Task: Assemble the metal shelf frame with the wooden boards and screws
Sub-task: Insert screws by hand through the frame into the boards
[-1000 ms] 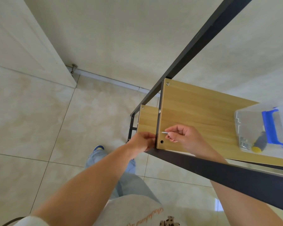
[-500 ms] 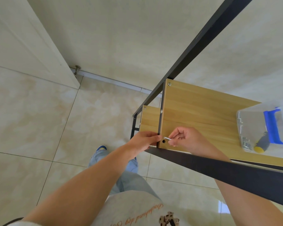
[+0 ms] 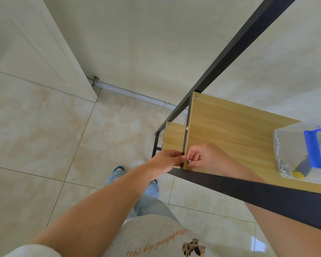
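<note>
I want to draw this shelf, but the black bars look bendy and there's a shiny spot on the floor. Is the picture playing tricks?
Yes: in the head view the wide lens splays the metal frame bars and tilts the walls; a bright glare patch sits on the floor tiles; the plastic box at the right edge looks soft and smeared.

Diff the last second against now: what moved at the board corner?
The right hand brought the screw down to the near corner hole of the upper board; its fingers pinch it there. The left hand stayed gripping the frame edge. The plastic box and fitted screws are unchanged.
</note>
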